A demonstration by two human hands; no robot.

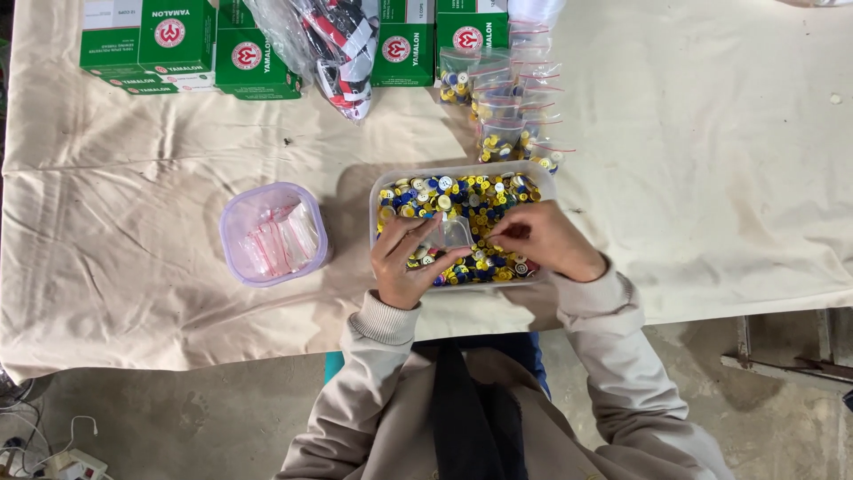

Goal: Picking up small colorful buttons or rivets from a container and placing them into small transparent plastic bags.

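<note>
A clear plastic tub [377, 206] full of yellow, blue and white buttons [471, 196] sits on the cloth-covered table. My left hand [404, 262] holds a small clear zip bag [450, 233] over the tub's near side. My right hand [542, 238] hovers over the buttons beside the bag, fingers pinched together at the bag's mouth; whether it holds a button I cannot tell.
A purple-tinted tub [233, 233] of empty zip bags stands to the left. Filled zip bags [511, 107] lie in a pile behind the button tub. Green boxes [178, 44] and a plastic bag of striped items [342, 44] line the far edge. The table's near edge [178, 356] runs below.
</note>
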